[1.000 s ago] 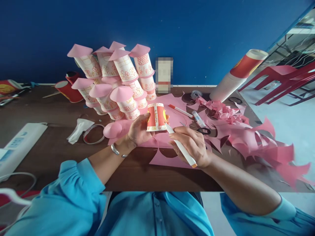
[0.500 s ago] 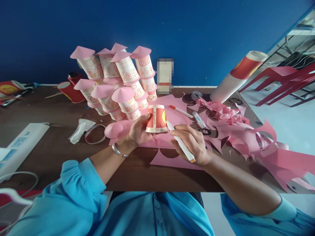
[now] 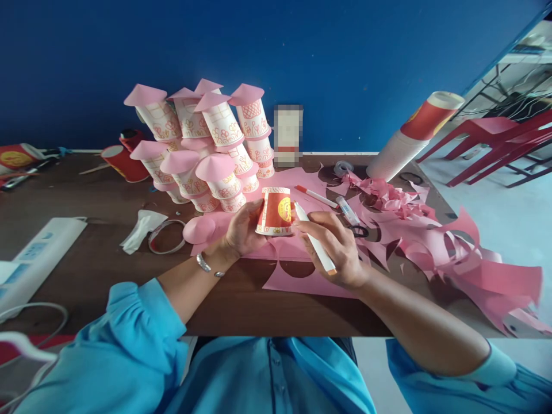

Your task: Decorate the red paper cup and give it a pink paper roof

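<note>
Held in my left hand is a red and white paper cup with a yellow round emblem and small drawings along its lower white band. The hand wraps round its left side. My right hand grips a white marker with an orange end, its tip close to the cup's right edge; I cannot tell whether it touches. Under both hands lie sheets of pink paper. Behind them stand stacked white cups with pink cone roofs and drawn flowers and windows.
To the right lie an orange-capped marker, a glue stick and pink paper scraps. A tall stack of cups leans behind. A tape roll, a crumpled tissue and a power strip are at left.
The cup has turned in my left hand, so the yellow emblem now faces more to the front. The marker in my right hand has shifted slightly, with its tip a little higher.
</note>
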`<state>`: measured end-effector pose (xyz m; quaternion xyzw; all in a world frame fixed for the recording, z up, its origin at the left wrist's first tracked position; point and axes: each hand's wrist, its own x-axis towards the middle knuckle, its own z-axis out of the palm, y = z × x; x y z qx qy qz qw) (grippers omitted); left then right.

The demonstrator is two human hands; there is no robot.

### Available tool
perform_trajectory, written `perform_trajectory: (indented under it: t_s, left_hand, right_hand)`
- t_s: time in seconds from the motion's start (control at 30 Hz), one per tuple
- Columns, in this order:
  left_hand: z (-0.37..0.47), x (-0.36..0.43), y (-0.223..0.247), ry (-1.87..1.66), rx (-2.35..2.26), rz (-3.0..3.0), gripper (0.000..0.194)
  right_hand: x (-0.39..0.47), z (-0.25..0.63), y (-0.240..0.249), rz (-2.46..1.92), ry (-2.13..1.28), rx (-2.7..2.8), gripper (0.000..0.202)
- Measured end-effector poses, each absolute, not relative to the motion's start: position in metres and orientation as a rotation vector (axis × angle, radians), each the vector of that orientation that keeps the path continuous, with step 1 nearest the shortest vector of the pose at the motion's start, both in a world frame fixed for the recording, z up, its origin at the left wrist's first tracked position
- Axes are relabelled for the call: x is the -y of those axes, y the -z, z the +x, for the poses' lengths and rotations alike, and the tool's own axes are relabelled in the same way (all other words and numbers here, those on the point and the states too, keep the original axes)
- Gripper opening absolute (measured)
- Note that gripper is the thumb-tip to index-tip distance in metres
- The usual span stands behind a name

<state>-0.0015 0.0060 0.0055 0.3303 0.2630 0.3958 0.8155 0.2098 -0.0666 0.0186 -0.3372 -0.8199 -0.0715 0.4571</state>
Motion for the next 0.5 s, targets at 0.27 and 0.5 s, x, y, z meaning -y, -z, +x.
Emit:
perform_trajectory:
  t_s: [0.27, 0.5]
  left_hand:
    - [-0.004, -0.001, 0.002, -0.895, -0.545, 0.740, 0.042]
    - [-0.006, -0.002, 0.000, -0.894, -0.529, 0.667, 0.040]
  right_hand:
    - [0.060, 0.210, -0.017, -1.043, 0.148, 1.983, 0.050]
    - [0.049, 0.213, -0.011, -1.100, 0.095, 1.932, 0.047]
